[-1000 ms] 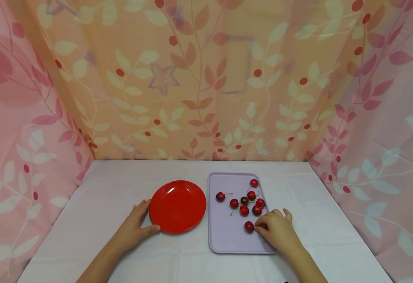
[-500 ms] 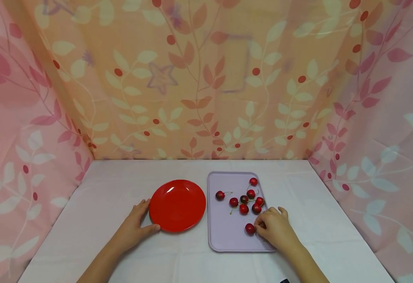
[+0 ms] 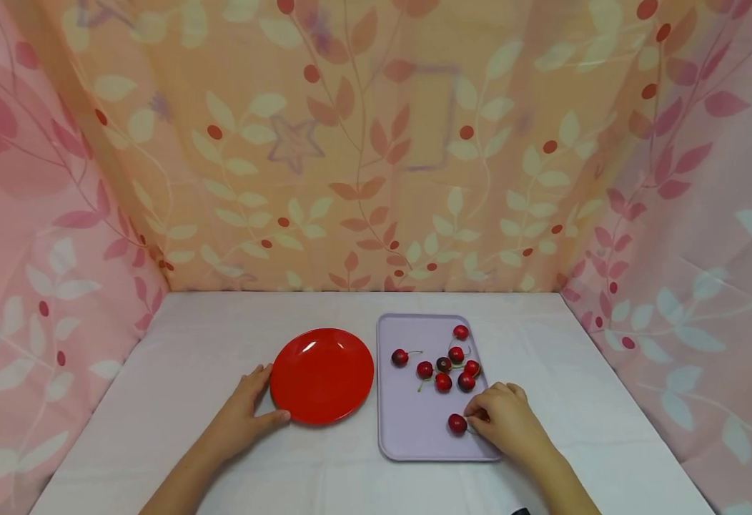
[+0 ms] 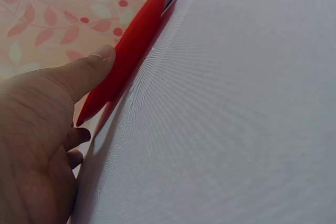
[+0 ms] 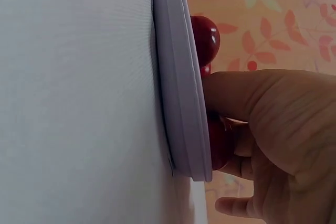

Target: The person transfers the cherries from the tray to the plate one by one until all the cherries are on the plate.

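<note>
Lilac, rectangular, low-rimmed tray (image 3: 408,422): lower right of centre. Glossy red round plate (image 3: 322,377): lower centre, just beside the tray. Left hand (image 3: 244,408): loosely spread, touching the plate's rim; light pressure should suffice. Right hand (image 3: 506,420): thumb and finger apparently pinching a stem. Dark-red, round, shiny cherry (image 3: 457,424): on that stem, tray's lower right; gripping near the fruit would limit swing and bruising.

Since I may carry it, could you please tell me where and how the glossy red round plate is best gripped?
I'd pinch the plate by its left rim, coming from the left: the left wrist view shows that edge flaring up off the white tablecloth, so there should be room beneath.
</note>
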Motion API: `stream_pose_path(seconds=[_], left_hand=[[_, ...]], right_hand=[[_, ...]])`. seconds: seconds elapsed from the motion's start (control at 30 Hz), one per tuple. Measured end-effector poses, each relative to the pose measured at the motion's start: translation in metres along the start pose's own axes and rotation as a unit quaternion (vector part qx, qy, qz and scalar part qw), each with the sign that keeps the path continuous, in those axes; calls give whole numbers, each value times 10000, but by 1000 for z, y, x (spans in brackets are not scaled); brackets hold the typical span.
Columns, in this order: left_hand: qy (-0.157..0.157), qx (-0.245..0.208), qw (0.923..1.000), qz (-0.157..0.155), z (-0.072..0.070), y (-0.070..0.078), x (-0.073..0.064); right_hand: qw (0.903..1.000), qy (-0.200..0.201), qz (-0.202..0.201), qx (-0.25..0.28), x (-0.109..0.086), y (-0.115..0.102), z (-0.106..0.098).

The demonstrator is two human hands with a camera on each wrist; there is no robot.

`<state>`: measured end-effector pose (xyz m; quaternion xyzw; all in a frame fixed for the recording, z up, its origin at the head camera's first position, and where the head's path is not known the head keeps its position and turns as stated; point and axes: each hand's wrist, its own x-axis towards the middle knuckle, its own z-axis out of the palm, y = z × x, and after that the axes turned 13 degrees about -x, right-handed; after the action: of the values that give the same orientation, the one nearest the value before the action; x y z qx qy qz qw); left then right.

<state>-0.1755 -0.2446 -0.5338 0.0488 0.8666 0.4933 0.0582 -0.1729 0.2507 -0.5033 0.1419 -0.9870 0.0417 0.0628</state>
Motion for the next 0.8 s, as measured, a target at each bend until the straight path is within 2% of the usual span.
stream_pose_path(seconds=[0.27, 0.4, 0.63, 0.8], left_hand=[[10, 73, 9999, 97, 0, 1, 0], [10, 69, 9999, 122, 0, 0, 0], [39, 99, 9997, 228, 1, -1, 0], [0, 78, 9997, 227, 1, 1, -1]], right_hand=[[9999, -79, 63, -123, 3, -5, 0], [9996, 12, -101, -281, 3, -3, 1], [9951, 432, -564, -684, 5, 2, 10], [9962, 403, -588, -503, 1, 5, 4]])
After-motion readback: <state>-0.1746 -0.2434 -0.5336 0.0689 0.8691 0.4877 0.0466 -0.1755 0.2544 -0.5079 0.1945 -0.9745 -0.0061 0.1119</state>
